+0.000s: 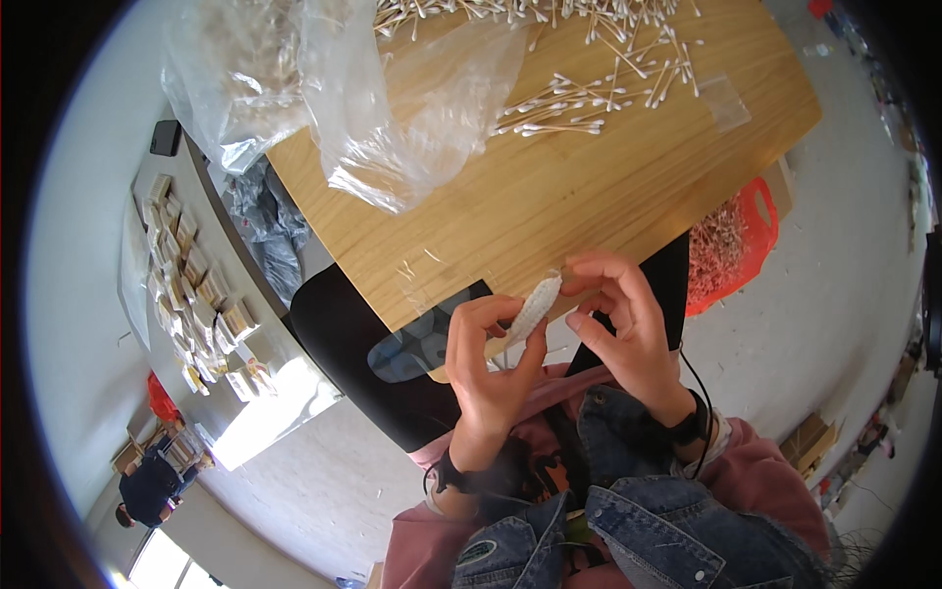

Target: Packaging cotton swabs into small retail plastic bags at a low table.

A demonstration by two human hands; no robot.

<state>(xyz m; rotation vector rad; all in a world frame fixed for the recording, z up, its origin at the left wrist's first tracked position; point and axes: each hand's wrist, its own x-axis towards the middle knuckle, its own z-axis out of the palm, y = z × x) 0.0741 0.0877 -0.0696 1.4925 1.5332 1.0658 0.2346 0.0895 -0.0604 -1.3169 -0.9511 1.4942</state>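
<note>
My left hand [491, 363] is closed around a bundle of cotton swabs [536, 306], its white tips packed side by side, held slantwise just over the table's near edge. Clear film seems to wrap the bundle. At its upper end is my right hand [623, 329], fingers curved and thumb apart; whether a fingertip touches the film I cannot tell. Loose cotton swabs [579, 103] lie scattered across the far side of the wooden table [589, 187]. A small clear bag [724, 104] rests flat near the table's right side.
Large clear plastic bags [373, 128] cover the table's far left. Right of the table, a red bag [756, 245] holds many thin pinkish sticks. Many small packs [196, 294] are piled on a side table at left. Farther off is another person [149, 486].
</note>
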